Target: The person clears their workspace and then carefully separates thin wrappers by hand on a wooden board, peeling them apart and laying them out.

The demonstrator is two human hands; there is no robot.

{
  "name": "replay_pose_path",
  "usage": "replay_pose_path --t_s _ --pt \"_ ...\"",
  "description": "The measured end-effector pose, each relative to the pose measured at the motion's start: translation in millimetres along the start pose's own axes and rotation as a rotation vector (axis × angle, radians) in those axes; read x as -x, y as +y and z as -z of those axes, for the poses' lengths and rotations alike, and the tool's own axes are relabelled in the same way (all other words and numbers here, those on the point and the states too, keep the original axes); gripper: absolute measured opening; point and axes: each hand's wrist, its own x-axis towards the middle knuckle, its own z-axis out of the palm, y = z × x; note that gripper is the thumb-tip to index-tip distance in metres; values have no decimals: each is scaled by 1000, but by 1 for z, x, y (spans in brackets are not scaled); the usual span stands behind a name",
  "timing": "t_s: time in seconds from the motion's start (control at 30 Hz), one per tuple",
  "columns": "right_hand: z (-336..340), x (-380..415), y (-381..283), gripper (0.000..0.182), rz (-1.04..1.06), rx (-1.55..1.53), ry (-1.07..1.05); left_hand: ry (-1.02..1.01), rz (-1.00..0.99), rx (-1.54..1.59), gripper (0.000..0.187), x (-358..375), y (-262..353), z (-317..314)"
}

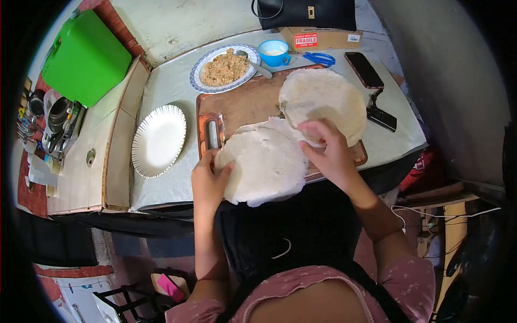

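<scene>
A round, thin white wrapper sheet (pixel 264 164) lies over the front left of a brown wooden board (pixel 242 105) and hangs slightly past its front edge. My left hand (pixel 211 180) pinches the sheet's left edge between thumb and fingers. At the sheet's upper right edge is my right hand (pixel 328 153), its thumb and fingers apart; its fingertips are near a loose flap of the sheet. A second stack of round wrappers (pixel 326 99) rests on the board's right side, just beyond my right hand.
Behind the board are a plate of brown crumbly filling (pixel 223 70) with a spoon, a blue cup (pixel 274 53), blue scissors (pixel 320 58) and a box (pixel 323 39). A white paper plate (pixel 159 141) lies left; a phone (pixel 364 70) and black stand (pixel 381 116) lie right.
</scene>
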Motion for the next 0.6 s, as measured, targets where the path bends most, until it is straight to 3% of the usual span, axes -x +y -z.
replay_pose_path --t_s 0.03,0.1,0.17,0.2,0.3,0.4,0.5,0.6 --pt "2 5 1 27 -92 -83 -85 20 -53 -47 28 -2 0 -2" --pt "1 13 -3 22 -84 0 -168 67 -161 -145 26 -10 -1 -3" --pt "-9 20 -1 20 -116 -33 -219 143 -362 -72 26 -19 -8 -10" --pt "-13 20 0 21 2 70 -164 178 -461 -36 26 -24 -12 -14" --pt "-13 16 -5 22 3 60 -148 70 -453 -38 29 -40 -16 -19" --pt "-4 10 -13 20 -62 8 -157 -73 -277 -23 32 -45 -3 -13" --pt "11 3 2 18 -60 82 -8 -263 -225 112 34 -56 -3 -9" --pt "32 -6 31 20 121 281 141 -181 -250 -8 36 -81 -2 1"
